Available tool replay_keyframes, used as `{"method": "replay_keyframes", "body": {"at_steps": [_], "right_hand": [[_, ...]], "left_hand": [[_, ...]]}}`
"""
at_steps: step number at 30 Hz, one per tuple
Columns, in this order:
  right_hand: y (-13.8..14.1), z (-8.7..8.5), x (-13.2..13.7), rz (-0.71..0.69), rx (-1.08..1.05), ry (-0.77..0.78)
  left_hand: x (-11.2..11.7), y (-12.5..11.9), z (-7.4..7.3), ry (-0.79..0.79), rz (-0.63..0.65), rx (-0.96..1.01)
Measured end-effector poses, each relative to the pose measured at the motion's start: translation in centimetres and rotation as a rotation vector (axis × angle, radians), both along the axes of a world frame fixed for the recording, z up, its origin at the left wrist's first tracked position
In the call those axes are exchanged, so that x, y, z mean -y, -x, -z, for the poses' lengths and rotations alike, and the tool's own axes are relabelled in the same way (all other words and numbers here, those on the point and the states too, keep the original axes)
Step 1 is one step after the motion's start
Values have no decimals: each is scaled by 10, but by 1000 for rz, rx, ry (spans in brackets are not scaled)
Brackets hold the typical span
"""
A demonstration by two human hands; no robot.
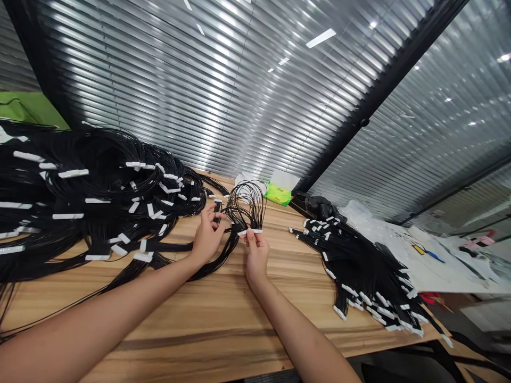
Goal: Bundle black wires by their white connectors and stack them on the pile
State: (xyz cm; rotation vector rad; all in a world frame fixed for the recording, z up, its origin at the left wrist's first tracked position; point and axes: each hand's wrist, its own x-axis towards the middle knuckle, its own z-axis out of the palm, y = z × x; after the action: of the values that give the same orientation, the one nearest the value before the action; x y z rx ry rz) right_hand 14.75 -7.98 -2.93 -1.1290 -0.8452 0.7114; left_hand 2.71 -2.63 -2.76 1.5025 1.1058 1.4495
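My right hand (257, 258) pinches a white connector (257, 231) of a black wire harness between thumb and fingers, just above the table. Thin black wires (249, 194) rise from this connector and arch in a loop toward the left. On that side, my left hand (207, 234) has its fingers curled at the harness wires. A short black cable end with a white tip (217, 205) shows between those fingers; exactly how it is gripped is partly hidden. More black cables (223, 258) run along the table beneath and beside my left hand.
A large heap of black harnesses with white connectors (99, 186) covers the left side. Another pile (367, 271) lies at the right. Behind stands a green tissue pack (278, 194) against metallic blinds (199, 80). Farther right, pliers (433, 255) lie on a white surface.
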Motion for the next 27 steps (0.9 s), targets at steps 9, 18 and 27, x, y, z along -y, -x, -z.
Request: {"method": "replay_keyframes", "body": {"at_steps": [9, 18, 27], "right_hand": [[-2, 1, 0, 15, -17, -17], [-2, 1, -1, 6, -79, 18], [7, 5, 3, -79, -211, 49]], "left_hand": [[16, 7, -20, -213, -16, -513], [22, 6, -23, -290, 88, -548], [23, 4, -20, -324, 125, -562]]}}
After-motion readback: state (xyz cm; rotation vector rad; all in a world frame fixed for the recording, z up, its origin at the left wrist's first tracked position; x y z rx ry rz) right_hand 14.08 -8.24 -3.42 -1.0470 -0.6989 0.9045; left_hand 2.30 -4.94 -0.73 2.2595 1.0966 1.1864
